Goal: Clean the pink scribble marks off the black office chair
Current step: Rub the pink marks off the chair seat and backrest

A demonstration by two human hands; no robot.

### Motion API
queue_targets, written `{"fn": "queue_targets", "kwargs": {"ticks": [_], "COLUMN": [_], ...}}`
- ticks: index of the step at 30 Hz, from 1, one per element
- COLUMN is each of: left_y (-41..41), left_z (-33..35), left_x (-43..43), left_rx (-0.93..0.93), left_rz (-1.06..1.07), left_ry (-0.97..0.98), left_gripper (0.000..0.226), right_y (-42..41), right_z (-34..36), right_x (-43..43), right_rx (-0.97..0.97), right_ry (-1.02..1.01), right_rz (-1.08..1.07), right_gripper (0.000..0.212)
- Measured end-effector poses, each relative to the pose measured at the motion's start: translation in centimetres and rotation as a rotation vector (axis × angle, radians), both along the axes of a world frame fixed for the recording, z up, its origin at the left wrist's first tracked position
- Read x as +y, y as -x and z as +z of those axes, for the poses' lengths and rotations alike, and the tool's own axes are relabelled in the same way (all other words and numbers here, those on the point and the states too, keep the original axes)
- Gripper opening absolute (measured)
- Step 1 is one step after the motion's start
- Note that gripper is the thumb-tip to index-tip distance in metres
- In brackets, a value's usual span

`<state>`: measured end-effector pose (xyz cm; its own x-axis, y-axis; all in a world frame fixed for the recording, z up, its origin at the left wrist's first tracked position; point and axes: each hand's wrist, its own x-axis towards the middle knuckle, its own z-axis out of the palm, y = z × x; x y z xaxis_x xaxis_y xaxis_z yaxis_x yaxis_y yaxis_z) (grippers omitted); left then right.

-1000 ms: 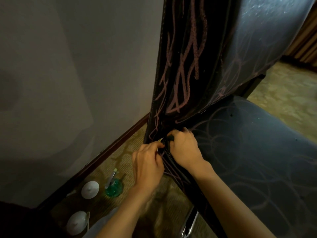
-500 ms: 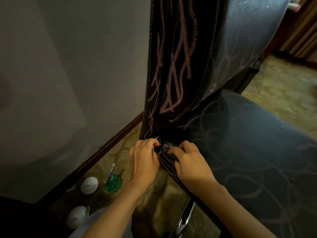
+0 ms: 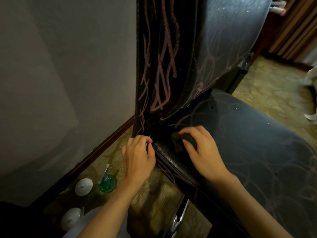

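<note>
Since half a second ago the right hand (image 3: 203, 152) has slid rightward from the corner of the seat onto its top, and the green sponge (image 3: 182, 139) under it now shows. Its fingers and thumb are curled round the sponge and press it on the near-left corner of the seat, just beside the crease where the seat meets the backrest. The left hand (image 3: 139, 157) stays at the seat's left edge with its fingers curled in against the stitched seam; whether they pinch the leather or only lean on it cannot be told from this angle. The black office chair (image 3: 248, 146) fills the middle and right of the view. Thick pink scribble marks (image 3: 167, 54) run down the side of its upright backrest, and fainter pink loops cover the seat. On the patterned carpet (image 3: 267, 93) to the near left, beside the grey wall (image 3: 60, 74), stand a green bottle (image 3: 107, 184) and two white lidded pots (image 3: 83, 186).
</note>
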<state>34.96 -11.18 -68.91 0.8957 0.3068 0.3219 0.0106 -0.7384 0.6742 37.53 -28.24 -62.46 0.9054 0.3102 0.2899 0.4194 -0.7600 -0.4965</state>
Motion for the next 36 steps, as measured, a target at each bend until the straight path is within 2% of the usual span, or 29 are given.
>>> {"fn": "queue_targets", "kwargs": {"ticks": [3, 6, 14, 20, 24, 27, 34, 36], "left_y": [-0.2, -0.5, -0.5, -0.5, -0.5, -0.5, -0.5, -0.3], "left_z": [-0.2, -0.4, -0.7, -0.8, -0.8, -0.8, -0.8, -0.5], "left_x": [0.0, -0.1, -0.5, -0.5, -0.6, -0.7, -0.7, -0.9], "left_rx": [-0.012, -0.026, -0.036, -0.029, -0.027, -0.032, -0.004, 0.0], "left_rz": [0.008, 0.027, 0.065, 0.062, 0.065, 0.068, 0.068, 0.081], "left_ry": [-0.01, -0.052, -0.082, -0.079, -0.068, -0.067, -0.043, -0.027], "left_gripper": [0.004, 0.004, 0.006, 0.002, 0.003, 0.003, 0.005, 0.006], "right_y": [-2.5, -2.8, 0.3, 2.9, 5.4, 7.6, 11.4, 11.5], "right_z": [-0.7, -2.6, -5.0, -5.2, -5.4, -5.1, -4.5, -4.2], "right_x": [3.4, 5.8, 5.9, 2.6, -0.9, -3.5, -7.4, -7.5], "right_rx": [-0.021, -0.031, -0.155, -0.131, -0.128, -0.169, -0.093, -0.123], "right_ry": [0.054, 0.197, 0.274, 0.258, 0.192, 0.225, 0.316, 0.252], "right_rz": [0.044, 0.077, -0.1, -0.156, -0.179, -0.211, -0.351, -0.334], "right_gripper": [0.024, 0.024, 0.027, 0.034, 0.027, 0.025, 0.035, 0.027]}}
